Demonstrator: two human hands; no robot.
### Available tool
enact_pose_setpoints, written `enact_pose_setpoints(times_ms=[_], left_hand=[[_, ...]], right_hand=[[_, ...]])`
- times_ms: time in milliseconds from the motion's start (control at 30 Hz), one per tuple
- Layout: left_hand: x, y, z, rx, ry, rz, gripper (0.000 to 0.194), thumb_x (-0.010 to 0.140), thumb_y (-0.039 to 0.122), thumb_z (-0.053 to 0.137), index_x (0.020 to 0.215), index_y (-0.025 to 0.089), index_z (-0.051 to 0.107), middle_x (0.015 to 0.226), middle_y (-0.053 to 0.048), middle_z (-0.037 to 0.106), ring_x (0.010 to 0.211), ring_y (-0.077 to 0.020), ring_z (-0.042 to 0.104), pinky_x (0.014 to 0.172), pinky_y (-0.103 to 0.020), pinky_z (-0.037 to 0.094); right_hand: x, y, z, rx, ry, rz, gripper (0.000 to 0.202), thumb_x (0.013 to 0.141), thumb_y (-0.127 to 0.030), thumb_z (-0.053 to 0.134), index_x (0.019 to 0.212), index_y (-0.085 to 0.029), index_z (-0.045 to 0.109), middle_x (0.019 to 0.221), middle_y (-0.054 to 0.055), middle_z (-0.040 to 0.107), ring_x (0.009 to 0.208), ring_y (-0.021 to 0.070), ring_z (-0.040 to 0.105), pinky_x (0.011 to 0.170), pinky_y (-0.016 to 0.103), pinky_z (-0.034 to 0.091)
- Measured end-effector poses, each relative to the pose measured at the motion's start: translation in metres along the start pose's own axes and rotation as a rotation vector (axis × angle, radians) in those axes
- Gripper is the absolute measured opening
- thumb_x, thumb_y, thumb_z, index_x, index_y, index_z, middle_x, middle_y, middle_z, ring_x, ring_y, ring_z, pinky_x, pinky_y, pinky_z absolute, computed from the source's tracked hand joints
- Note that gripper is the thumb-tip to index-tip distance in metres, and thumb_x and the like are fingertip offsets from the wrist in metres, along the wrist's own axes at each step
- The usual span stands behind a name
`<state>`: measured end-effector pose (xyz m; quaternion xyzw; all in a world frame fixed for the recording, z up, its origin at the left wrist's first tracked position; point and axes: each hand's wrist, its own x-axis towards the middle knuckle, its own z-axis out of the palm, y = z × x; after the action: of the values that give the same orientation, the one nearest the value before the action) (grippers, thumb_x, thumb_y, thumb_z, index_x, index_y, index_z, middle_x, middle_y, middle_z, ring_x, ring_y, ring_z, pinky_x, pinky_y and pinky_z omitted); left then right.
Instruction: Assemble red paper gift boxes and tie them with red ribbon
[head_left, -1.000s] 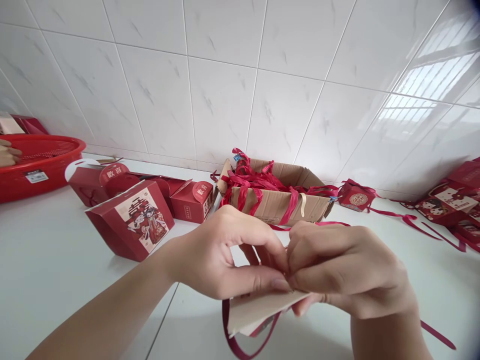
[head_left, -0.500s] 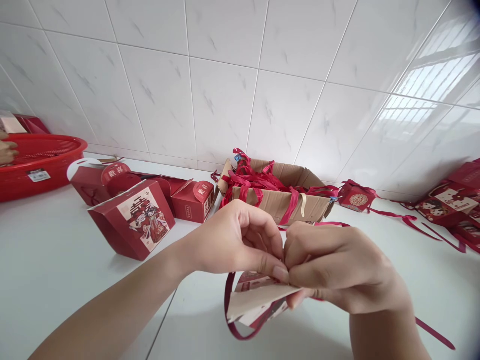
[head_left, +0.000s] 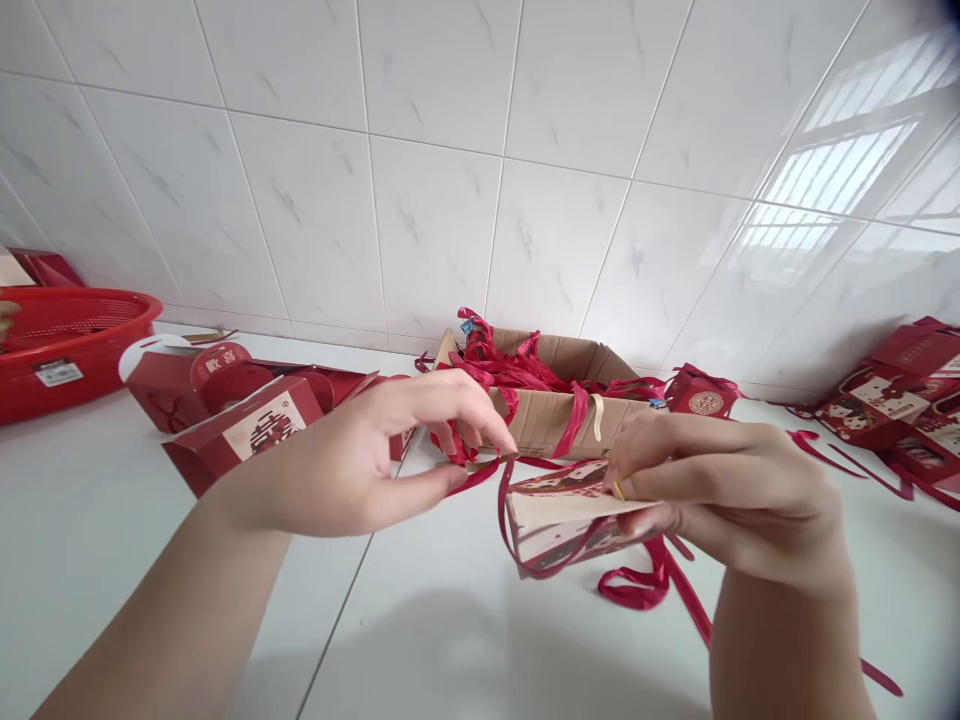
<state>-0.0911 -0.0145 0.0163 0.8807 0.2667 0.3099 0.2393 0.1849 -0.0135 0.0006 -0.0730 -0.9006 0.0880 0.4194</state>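
My right hand pinches the closed edge of a printed red gift box, which is tilted with its pale side panel facing left. A small yellow bit shows at the fingertips, too small to name. Dark red ribbon loops around the box's left end. To the left is my left hand, thumb and forefinger curved with a stretch of the ribbon running between their tips; the other fingers are partly hidden. More red ribbon hangs below the box.
A cardboard carton full of red ribbons stands by the tiled wall. Red gift boxes stand at left, with a red plastic basket and part of another person's hand beyond. More boxes sit at right.
My left hand has moved left, away from the gift box, and its fingers have spread. My right hand keeps hold of the box, which has shifted up and right, showing more of it.
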Motion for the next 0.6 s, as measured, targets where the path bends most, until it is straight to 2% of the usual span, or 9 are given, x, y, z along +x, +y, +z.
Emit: enact_pose_setpoints(times_ms=[67, 167, 233, 300, 400, 500, 600], left_hand=[[0.002, 0.0, 0.006, 0.078, -0.043, 0.063, 0.03, 0.081, 0.008, 0.06, 0.106, 0.026, 0.065, 0.108, -0.003, 0.059, 0.097, -0.0128, 0.058, 0.081, -0.021, 0.048], [0.006, 0.0, 0.017, 0.166, -0.035, 0.103, 0.017, 0.082, 0.015, 0.065, 0.095, 0.025, 0.07, 0.107, -0.004, 0.054, 0.085, -0.0105, 0.057, 0.074, -0.02, 0.048], [0.005, 0.0, 0.021, 0.239, 0.016, 0.117, 0.009, 0.081, 0.021, 0.068, 0.089, 0.023, 0.071, 0.1, -0.004, 0.052, 0.079, -0.0101, 0.055, 0.068, -0.021, 0.047], [0.003, 0.0, 0.021, 0.318, 0.067, 0.134, 0.009, 0.08, 0.025, 0.07, 0.089, 0.022, 0.071, 0.091, -0.003, 0.05, 0.074, -0.0097, 0.053, 0.064, -0.021, 0.046], [0.0, 0.002, 0.019, 0.4, 0.097, 0.198, 0.006, 0.085, 0.024, 0.064, 0.086, 0.02, 0.069, 0.072, 0.003, 0.05, 0.063, -0.0061, 0.047, 0.056, -0.02, 0.041], [-0.004, 0.004, 0.017, 0.426, 0.102, 0.228, 0.023, 0.091, 0.029, 0.056, 0.072, 0.017, 0.063, 0.057, 0.008, 0.048, 0.054, -0.0019, 0.042, 0.049, -0.019, 0.035], [-0.008, 0.006, 0.016, 0.474, 0.09, 0.132, 0.033, 0.093, 0.035, 0.05, 0.068, 0.014, 0.057, 0.056, 0.009, 0.048, 0.05, 0.0005, 0.041, 0.046, -0.018, 0.033]], right_hand=[[0.0, 0.0, -0.002, -0.008, 0.018, 0.0, 0.007, 0.083, -0.007, 0.062, 0.087, -0.012, 0.064, 0.077, 0.006, 0.059, 0.068, 0.0136, 0.058, 0.058, 0.028, 0.049], [0.0, 0.0, -0.003, -0.016, 0.025, 0.011, 0.009, 0.083, -0.005, 0.06, 0.086, -0.013, 0.064, 0.077, 0.006, 0.059, 0.067, 0.0127, 0.058, 0.055, 0.026, 0.048], [0.0, 0.0, -0.004, -0.023, 0.025, 0.018, 0.009, 0.082, -0.004, 0.062, 0.086, -0.012, 0.064, 0.078, 0.006, 0.06, 0.067, 0.0123, 0.058, 0.055, 0.025, 0.048], [0.0, 0.0, -0.006, -0.038, 0.026, 0.02, 0.008, 0.081, -0.005, 0.064, 0.085, -0.012, 0.064, 0.077, 0.006, 0.061, 0.068, 0.0123, 0.058, 0.055, 0.024, 0.05], [0.0, -0.001, -0.01, -0.084, 0.031, 0.028, 0.007, 0.082, -0.006, 0.063, 0.084, -0.013, 0.064, 0.076, 0.006, 0.061, 0.069, 0.0128, 0.06, 0.057, 0.024, 0.051], [-0.002, -0.002, -0.014, -0.139, 0.045, 0.051, 0.008, 0.082, -0.006, 0.062, 0.084, -0.014, 0.063, 0.076, 0.005, 0.062, 0.07, 0.0133, 0.061, 0.058, 0.023, 0.051], [-0.003, -0.002, -0.016, -0.177, 0.038, 0.098, 0.01, 0.081, -0.005, 0.062, 0.081, -0.015, 0.063, 0.077, 0.004, 0.062, 0.067, 0.0113, 0.06, 0.055, 0.021, 0.049]])
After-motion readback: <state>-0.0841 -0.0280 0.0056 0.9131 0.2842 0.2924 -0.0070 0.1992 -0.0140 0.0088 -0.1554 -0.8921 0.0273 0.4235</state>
